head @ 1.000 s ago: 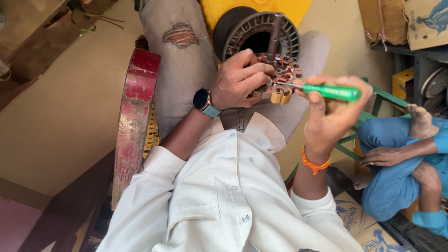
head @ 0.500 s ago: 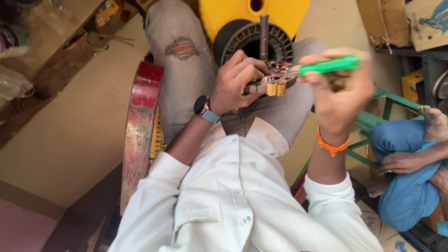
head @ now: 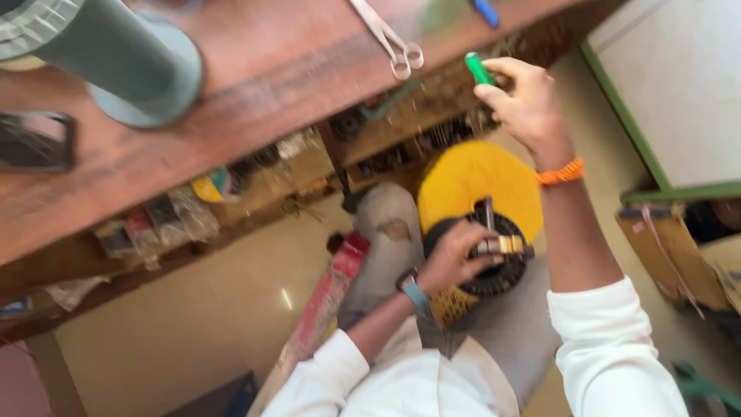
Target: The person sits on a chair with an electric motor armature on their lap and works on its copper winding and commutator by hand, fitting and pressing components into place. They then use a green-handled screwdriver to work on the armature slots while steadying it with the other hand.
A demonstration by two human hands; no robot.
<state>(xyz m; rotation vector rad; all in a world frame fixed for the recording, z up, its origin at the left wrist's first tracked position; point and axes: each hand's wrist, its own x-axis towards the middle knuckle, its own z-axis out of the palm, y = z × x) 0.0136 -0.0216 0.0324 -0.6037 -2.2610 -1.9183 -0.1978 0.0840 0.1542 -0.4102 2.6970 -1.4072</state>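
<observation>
1. The right hand [head: 525, 104] is up high by the edge of the wooden table [head: 231, 85], fingers curled tight around a green-handled screwdriver [head: 478, 68]; only the handle end shows past the fist.
2. The left hand [head: 455, 255] is down in the lap, fingers closed over the top of a dark round motor stator [head: 494, 262], gripping the small metal piece at its middle.
3. The stator rests on the person's thighs against a yellow disc [head: 471, 181], with a thin dark shaft [head: 488, 212] sticking up beside the fingers.
4. In my judgement, good handling here means a firm left grip, so the stator does not roll off the knees while the other arm is raised.
5. The screwdriver tip is hidden, so the safe call is to carry it well apart from the windings and the left fingers.
6. A blue-strapped watch [head: 413, 289] sits on the left wrist, an orange band [head: 561, 173] on the right.
7. On the table lie metal scissors [head: 390, 38] and a grey-green cylinder [head: 116, 54]; cluttered shelves run beneath.
</observation>
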